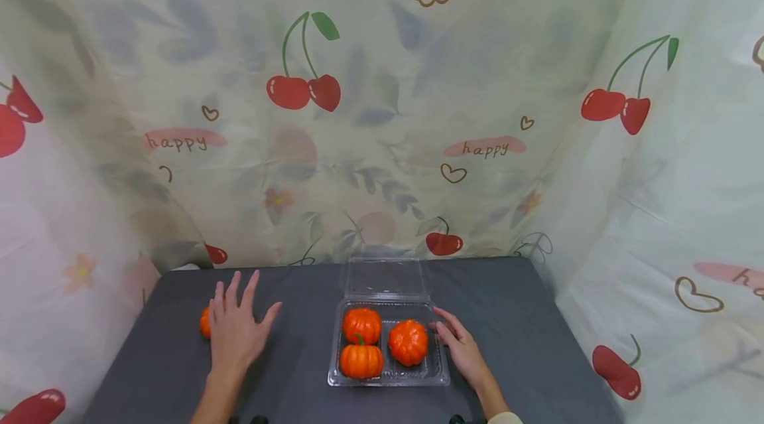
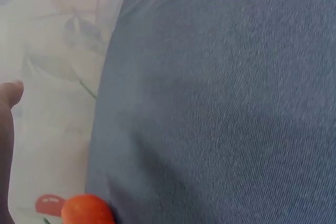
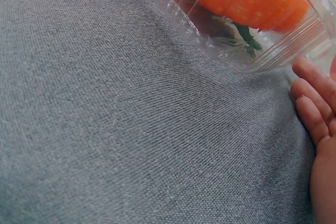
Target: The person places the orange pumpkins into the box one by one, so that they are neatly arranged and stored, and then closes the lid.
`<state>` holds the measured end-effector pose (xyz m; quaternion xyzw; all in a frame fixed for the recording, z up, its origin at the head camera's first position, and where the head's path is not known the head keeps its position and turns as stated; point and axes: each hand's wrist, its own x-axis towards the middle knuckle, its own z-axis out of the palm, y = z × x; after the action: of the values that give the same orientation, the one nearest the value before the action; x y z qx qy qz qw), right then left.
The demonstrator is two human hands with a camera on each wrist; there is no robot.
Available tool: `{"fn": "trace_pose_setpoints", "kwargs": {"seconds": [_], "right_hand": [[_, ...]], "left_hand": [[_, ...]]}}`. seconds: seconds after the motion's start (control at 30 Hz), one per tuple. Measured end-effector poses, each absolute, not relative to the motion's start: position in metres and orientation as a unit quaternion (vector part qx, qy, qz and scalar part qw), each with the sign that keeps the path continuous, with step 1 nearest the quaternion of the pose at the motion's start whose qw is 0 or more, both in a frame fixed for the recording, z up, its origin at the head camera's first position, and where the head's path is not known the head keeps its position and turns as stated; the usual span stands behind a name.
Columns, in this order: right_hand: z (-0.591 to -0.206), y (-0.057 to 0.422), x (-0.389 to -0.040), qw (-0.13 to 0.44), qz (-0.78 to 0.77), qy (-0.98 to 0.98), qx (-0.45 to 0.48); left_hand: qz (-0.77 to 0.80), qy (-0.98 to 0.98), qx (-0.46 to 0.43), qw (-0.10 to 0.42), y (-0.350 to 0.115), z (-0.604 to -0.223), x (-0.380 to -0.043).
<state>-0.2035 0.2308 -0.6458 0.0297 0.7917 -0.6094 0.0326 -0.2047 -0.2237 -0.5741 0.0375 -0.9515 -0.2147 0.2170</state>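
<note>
My left hand (image 1: 235,331) is spread, fingers straight, over the left of the table. A small orange pumpkin (image 1: 205,323) shows beside it, partly hidden by the hand; the left wrist view also catches this pumpkin (image 2: 87,210) at the bottom. In the middle stands a clear plastic clamshell box (image 1: 388,382), its lid (image 1: 384,278) raised at the back. Two pumpkins sit in its left half, one behind (image 1: 362,326) and one in front (image 1: 361,362); a third pumpkin (image 1: 408,343) fills the right half. My right hand (image 1: 465,354) has its loosely extended fingertips right at the box's right wall.
A dark grey cloth (image 1: 286,357) covers the table. Pale printed curtains (image 1: 382,198) with cherries and flowers hang behind it and along both sides. A small white thing (image 1: 190,267) lies at the far left corner.
</note>
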Motion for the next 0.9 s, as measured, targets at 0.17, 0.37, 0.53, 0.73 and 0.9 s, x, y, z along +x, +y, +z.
{"fn": "trace_pose_setpoints", "kwargs": {"seconds": [0.17, 0.37, 0.53, 0.73, 0.9], "right_hand": [[-0.646, 0.231, -0.203, 0.030, -0.607, 0.793, 0.028], [-0.647, 0.231, -0.206, 0.035, -0.607, 0.793, 0.037], [-0.644, 0.230, -0.206, 0.034, -0.611, 0.790, 0.040], [-0.619, 0.225, -0.197, 0.044, -0.620, 0.783, 0.041], [-0.623, 0.224, -0.198, 0.050, -0.617, 0.783, 0.056]], "left_hand": [[-0.210, -0.949, 0.051, 0.228, -0.235, -0.581, -0.206], [-0.225, -0.950, 0.078, 0.204, -0.247, -0.587, -0.206], [-0.226, -0.953, 0.107, 0.169, -0.256, -0.594, -0.208], [-0.237, -0.954, 0.133, 0.129, -0.269, -0.602, -0.205], [-0.250, -0.952, 0.142, 0.105, -0.278, -0.604, -0.203]]}}
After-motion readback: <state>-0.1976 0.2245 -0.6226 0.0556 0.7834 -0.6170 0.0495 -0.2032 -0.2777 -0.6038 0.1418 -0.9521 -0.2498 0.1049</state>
